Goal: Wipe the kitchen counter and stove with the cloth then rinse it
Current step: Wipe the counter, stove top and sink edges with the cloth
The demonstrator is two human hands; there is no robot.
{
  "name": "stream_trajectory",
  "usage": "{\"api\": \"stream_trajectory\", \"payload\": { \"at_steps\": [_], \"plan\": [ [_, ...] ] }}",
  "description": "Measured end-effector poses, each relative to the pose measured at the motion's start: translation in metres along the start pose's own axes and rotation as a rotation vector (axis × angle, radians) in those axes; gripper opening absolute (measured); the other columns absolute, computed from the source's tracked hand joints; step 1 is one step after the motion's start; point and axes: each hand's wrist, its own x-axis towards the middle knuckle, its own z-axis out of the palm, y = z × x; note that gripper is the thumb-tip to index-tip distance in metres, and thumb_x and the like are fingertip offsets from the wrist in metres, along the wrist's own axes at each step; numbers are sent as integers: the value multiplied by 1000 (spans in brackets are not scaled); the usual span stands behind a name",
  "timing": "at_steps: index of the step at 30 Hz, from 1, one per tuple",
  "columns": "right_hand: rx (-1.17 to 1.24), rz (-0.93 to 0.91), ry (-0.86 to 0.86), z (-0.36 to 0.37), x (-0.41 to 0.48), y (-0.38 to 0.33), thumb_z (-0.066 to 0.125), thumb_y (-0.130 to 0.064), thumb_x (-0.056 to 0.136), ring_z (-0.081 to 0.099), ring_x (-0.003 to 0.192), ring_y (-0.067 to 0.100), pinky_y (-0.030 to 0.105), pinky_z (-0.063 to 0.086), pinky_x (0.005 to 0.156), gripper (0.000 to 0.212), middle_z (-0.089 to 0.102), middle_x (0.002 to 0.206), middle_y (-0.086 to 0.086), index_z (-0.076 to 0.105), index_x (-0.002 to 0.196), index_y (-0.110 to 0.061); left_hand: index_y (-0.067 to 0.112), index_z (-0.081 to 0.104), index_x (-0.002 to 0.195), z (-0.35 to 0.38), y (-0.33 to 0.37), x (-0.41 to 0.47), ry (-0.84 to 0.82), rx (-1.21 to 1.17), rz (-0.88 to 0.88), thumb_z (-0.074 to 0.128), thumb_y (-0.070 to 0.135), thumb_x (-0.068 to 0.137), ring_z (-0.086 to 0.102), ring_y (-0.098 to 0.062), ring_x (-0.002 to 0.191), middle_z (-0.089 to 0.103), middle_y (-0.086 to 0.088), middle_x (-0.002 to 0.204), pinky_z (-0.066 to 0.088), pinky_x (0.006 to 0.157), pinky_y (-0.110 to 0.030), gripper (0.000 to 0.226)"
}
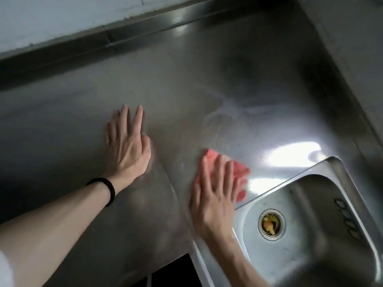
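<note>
Midway, seemingly: right hand [215, 195], fingers flat, presses pink cloth [238, 172] on counter [186, 90] beside sink [310, 235] rim. Left hand [128, 141] rests flat, holding nothing. Stove unseen; rinsing not yet done.

Stainless steel counter [186, 90], wet smears and glare on it, ran to a raised back lip. Pink cloth [242, 171] lay flat on it just beside the sink [310, 170] rim. Left hand [126, 146] lay flat on bare steel.
</note>
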Motion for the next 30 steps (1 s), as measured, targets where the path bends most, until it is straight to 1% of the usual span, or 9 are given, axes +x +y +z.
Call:
{"api": "stream_trajectory", "payload": {
  "at_steps": [3,5,8,12,17,20,24,27,30],
  "plan": [
    [-27,-141,-46,32,-85,-19,53,-46,97,17,160,29,53,21,124,71,16,174,4,29,163,-34,15,26,166,12,4,-4,26,29,-13,38,25,99,15,-46,158,16,-21,173,13,128,-60,68],
    [-31,-181,-77,34,-97,-11,55,-50,91,24,158,27,48,22,124,74,20,174,0,33,161,-39,16,26,166,17,1,-8,61,69,-1,36,28,99,16,-45,159,17,-21,173,14,128,-59,69],
    [-41,-173,-67,13,-52,31,34,-53,104,11,162,25,50,13,127,63,11,175,1,20,165,-39,18,24,166,19,3,-7,76,77,-9,34,29,98,15,-44,159,16,-20,173,13,129,-59,70],
    [-14,67,-12,-44,55,123,14,-53,107,-15,161,28,56,-4,129,62,-14,174,5,-2,166,-38,18,24,166,16,6,-7,86,80,-10,33,29,97,15,-44,159,16,-21,173,13,129,-60,71],
    [-93,219,-23,-103,167,227,9,-59,102,-4,162,28,55,1,129,66,-6,175,4,-6,164,-42,18,26,166,21,3,-4,104,88,-15,30,31,96,17,-46,157,17,-21,172,17,127,-63,71],
    [-64,265,-28,-114,199,250,12,-60,101,-5,162,24,52,-1,129,69,-5,176,3,-5,165,-39,18,27,165,20,4,-5,108,80,-22,32,30,97,17,-45,157,18,-21,172,17,127,-62,70],
    [-23,326,79,-105,201,224,15,-52,102,5,161,35,53,0,129,71,2,175,12,4,167,-26,18,27,166,18,6,-4,102,77,-26,35,28,96,17,-44,158,18,-20,172,17,128,-60,70],
    [-58,66,79,-91,171,162,15,-46,102,10,159,42,58,7,127,74,11,172,21,16,166,-9,18,27,165,19,5,-5,110,68,-26,34,29,96,19,-45,157,19,-20,172,18,127,-61,71],
    [-48,-196,-17,-55,120,89,26,-44,109,-3,161,35,57,4,129,63,4,174,12,15,167,-21,19,28,165,19,5,-6,113,65,-35,33,30,95,19,-44,157,19,-19,172,19,126,-61,71]
  ]
}}
